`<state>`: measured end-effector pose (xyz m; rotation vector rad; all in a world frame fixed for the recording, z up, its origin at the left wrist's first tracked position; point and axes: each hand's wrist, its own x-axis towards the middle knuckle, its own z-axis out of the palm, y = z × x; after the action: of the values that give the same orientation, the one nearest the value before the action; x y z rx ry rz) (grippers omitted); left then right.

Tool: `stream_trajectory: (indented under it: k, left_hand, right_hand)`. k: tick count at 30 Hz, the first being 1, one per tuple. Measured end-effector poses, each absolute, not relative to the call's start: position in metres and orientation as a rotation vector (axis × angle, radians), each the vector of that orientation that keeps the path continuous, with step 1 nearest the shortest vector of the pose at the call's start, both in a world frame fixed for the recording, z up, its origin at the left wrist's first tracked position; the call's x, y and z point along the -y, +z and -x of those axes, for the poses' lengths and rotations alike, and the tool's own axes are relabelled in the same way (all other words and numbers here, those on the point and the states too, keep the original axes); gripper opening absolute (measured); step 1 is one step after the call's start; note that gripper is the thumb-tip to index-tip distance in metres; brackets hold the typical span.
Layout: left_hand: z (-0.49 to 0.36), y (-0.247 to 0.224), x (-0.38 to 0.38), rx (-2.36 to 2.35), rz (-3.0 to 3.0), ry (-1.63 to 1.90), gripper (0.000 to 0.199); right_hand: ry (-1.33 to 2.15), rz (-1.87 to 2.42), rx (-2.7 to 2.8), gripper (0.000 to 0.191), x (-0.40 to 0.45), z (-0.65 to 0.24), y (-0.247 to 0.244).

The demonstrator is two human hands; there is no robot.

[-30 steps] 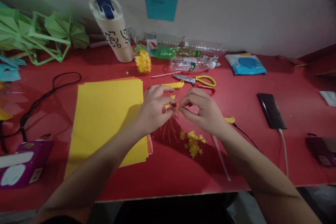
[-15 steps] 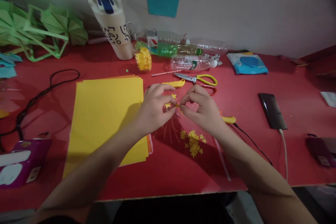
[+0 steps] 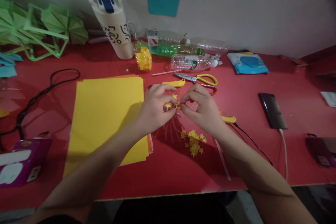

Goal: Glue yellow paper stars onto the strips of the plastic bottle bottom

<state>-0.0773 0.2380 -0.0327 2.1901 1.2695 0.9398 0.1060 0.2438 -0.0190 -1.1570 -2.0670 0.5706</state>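
Between the fingertips of both hands is a small yellow star. My left hand pinches its left side, and my right hand pinches it from the right. Just behind the fingers lie more yellow stars, with clear plastic strands spreading on the table beneath my hands. Nearer the front edge sits a pile of yellow paper stars. A stack of yellow sheets lies beside my left hand, partly under the forearm.
Scissors and a yellow cutter lie behind the hands. Further back are plastic bottles, a white tumbler and a wipes pack. A yellow-handled tool with a cable and a phone are at right.
The small yellow piece between my fingertips shows slightly more and looks turned. Both hands stay in nearly the same place.
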Motion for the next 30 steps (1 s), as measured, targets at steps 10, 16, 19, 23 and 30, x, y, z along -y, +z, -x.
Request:
stream_trajectory:
  k: [10,16,19,23,30]
  left_hand:
    - [0.0770,-0.0319,-0.2373,-1.269,-2.190,0.942,0.007]
    - [0.0772,-0.0326,-0.2371,-1.264,-2.197,0.952,0.009]
    - [0.0770,-0.0326,-0.2369,-1.262,-2.196,0.948,0.008]
    - [0.0770,-0.0320,-0.2364,-1.256,-2.198,0.950,0.010]
    - [0.0774,-0.0320,-0.2366,-1.261,-2.200,0.909,0.009]
  right_hand:
    - [0.550,1.157,2.079,0.010,-0.2437,-0.1042,-0.0177]
    - [0.530,1.167,2.090,0.008,-0.2422,-0.1036,-0.0164]
    - [0.519,1.176,2.092,0.007,-0.2411,-0.1033,-0.0162]
    - [0.524,1.182,2.087,0.005,-0.2398,-0.1031,-0.0169]
    - [0.576,1.154,2.094,0.007,-0.2407,-0.1038,-0.0173]
